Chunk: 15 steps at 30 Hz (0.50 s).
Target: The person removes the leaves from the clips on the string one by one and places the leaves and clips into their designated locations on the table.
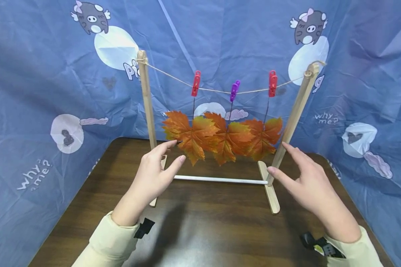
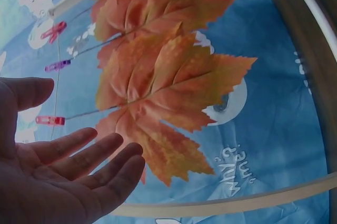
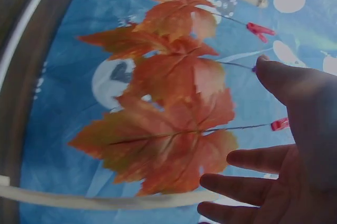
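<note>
Three orange artificial maple leaves [image 1: 193, 135] hang by their stems from a twine line [image 1: 217, 91]. A red clothespin [image 1: 195, 83] grips the left stem, a purple clothespin [image 1: 234, 91] the middle one, and another red clothespin [image 1: 272, 83] the right one. My left hand [image 1: 155, 168] hovers in front of the left post, fingers spread and holding nothing. On the other side my right hand [image 1: 307, 181], also bare, is nearest the right post [image 1: 295, 116]. In the wrist views, the left hand [image 2: 68, 166] and right hand [image 3: 295, 145] have extended fingers near the leaves.
The wooden stand has a left post [image 1: 147, 100], flat feet [image 1: 270, 196] and a white crossbar [image 1: 220, 180]. It stands on a dark brown wooden table [image 1: 214, 230]. A blue cloth [image 1: 254, 33] with cartoon pigs hangs behind and at both sides.
</note>
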### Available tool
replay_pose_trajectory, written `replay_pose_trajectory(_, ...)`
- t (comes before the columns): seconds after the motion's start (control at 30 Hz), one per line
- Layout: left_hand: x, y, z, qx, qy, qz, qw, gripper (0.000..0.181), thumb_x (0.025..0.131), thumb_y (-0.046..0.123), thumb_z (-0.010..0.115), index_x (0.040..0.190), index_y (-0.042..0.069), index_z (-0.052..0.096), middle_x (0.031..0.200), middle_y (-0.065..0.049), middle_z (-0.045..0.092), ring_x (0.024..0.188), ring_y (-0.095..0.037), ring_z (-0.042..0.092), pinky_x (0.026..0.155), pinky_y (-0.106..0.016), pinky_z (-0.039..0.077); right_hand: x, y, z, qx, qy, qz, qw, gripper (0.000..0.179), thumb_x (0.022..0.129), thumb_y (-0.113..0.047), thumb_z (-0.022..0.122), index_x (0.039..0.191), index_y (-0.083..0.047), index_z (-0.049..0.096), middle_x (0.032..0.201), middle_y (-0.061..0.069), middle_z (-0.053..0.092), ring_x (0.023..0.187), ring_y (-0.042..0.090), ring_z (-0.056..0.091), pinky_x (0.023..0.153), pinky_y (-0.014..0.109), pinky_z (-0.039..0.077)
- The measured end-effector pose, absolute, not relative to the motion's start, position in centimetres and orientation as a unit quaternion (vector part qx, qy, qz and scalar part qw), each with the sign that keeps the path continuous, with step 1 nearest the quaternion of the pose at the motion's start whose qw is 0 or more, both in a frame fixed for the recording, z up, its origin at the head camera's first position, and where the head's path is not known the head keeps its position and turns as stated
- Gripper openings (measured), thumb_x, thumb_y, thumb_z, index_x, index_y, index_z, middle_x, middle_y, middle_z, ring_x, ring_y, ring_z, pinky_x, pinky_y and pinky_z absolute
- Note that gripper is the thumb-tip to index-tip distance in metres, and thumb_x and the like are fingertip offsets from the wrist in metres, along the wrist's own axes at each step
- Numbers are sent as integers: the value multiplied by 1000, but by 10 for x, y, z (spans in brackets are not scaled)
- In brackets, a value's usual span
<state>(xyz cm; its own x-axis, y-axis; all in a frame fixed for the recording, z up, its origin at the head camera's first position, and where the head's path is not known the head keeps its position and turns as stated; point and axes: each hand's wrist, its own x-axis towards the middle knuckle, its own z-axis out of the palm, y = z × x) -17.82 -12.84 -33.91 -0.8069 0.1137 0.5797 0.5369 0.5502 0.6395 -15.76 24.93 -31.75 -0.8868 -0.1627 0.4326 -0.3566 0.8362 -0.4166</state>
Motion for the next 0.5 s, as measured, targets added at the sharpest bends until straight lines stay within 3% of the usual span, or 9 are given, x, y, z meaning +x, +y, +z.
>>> replay_pose_trajectory(0.3,-191,-130,-323,-181,-830,-481,217,41,93,16,74,127,-5,65,121,-18,68,101,-31,66,88,-48,53,-162,230,-288,168,-910,286,249,66,90,-37,80,146,-11,57,132,19,64,105,40,64,86,57,46)
replay_pose_trajectory(0.5,-196,-128,-310,-183,-824,-486,228,40,90,11,77,125,-6,66,113,-20,71,96,-31,68,85,-45,54,-166,215,-270,195,-894,302,269,59,90,-31,80,141,-8,61,129,14,67,102,40,68,83,53,51)
